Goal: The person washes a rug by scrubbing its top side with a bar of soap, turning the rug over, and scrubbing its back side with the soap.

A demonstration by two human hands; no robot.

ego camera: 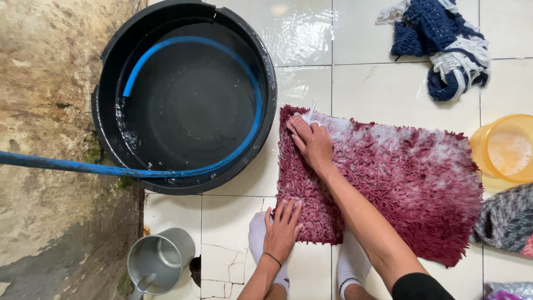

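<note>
Scrubbing the soapy maroon shaggy mat [400, 183] spread on the wet white tiled floor [383, 83], the right hand [311, 141] grips a pale brush; the left hand [282, 230], fingers spread, pins its near corner. Foam on slick tiles could let the mat slide or socked feet slip.

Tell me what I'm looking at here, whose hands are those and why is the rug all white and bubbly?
The camera sits on a person's head and looks down, so these are that person's own hands. A shaggy dark red rug lies on a wet white tiled floor, foamy, probably from soap. The right hand presses something pale, likely a scrub brush, onto the rug's corner. The left hand lies flat on the rug's near edge. Beside it, a black tub holds water and a blue hose. Around them lie a metal jug, a yellow tub and a blue-and-white mat.
</note>
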